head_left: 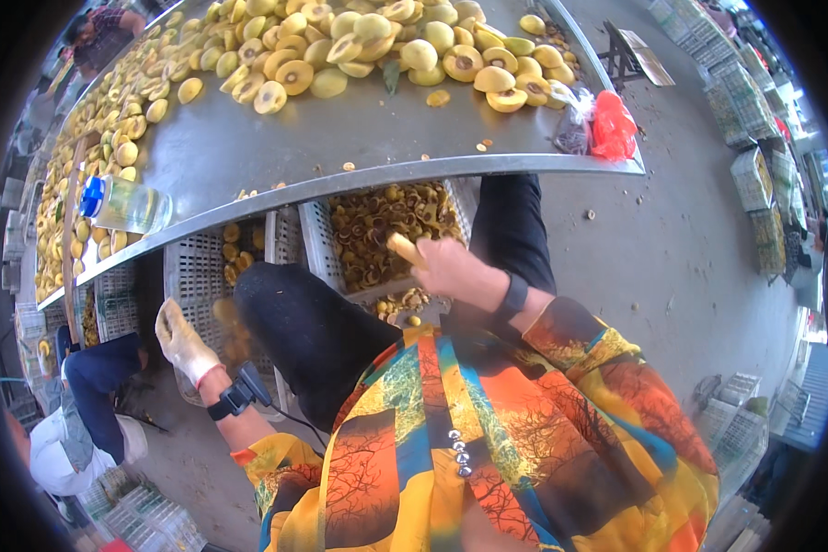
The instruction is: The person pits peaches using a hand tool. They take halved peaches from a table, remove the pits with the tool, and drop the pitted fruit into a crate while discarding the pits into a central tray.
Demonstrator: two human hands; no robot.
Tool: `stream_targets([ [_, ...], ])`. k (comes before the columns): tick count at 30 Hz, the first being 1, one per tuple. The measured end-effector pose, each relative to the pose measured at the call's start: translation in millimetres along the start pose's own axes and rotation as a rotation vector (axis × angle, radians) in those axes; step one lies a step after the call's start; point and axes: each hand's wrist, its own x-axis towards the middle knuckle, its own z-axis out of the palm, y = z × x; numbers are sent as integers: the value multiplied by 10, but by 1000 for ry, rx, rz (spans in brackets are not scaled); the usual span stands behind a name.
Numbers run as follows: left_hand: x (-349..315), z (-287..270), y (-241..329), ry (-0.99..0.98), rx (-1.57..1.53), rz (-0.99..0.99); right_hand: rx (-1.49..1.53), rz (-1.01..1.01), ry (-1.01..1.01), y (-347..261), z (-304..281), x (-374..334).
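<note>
My left hand, in a pale glove, is off to the left over a grey crate, its fingers apart and holding nothing I can see. Beside it, a yellow blur, perhaps fruit, hangs over that crate, which has yellow fruit pieces inside. My right hand is bare and closed, with a short tan, rod-like piece sticking out; its kind is unclear. Below this hand is a pale crate full of brown and yellow fruit scraps. Halved yellow fruits with brown centres are heaped on the metal table.
A blue-lidded clear jar lies at the table's left edge. A red plastic bag and a clear bag rest at its right corner. Another person sits at lower left. Stacked crates line the right side.
</note>
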Motion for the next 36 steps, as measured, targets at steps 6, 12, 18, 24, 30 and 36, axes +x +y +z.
stream_targets([
  [6,-229,136,175,-138,-260,-155,-476,-53,812,301,-943,620],
  [12,-670,531,574,-405,-211,-12,-516,117,617,1025,-1586,1144],
  [18,-944,756,663,-612,-199,40,-477,271,563,1231,-1600,1303],
  [24,-1122,1029,765,-804,-255,56,-551,372,527,1305,-1621,1352],
  [30,-1292,1183,851,-918,-405,-19,-358,380,444,1206,-1741,1224],
  [36,-1455,1557,1038,-1211,-846,-627,214,-72,418,-70,-1276,622],
])
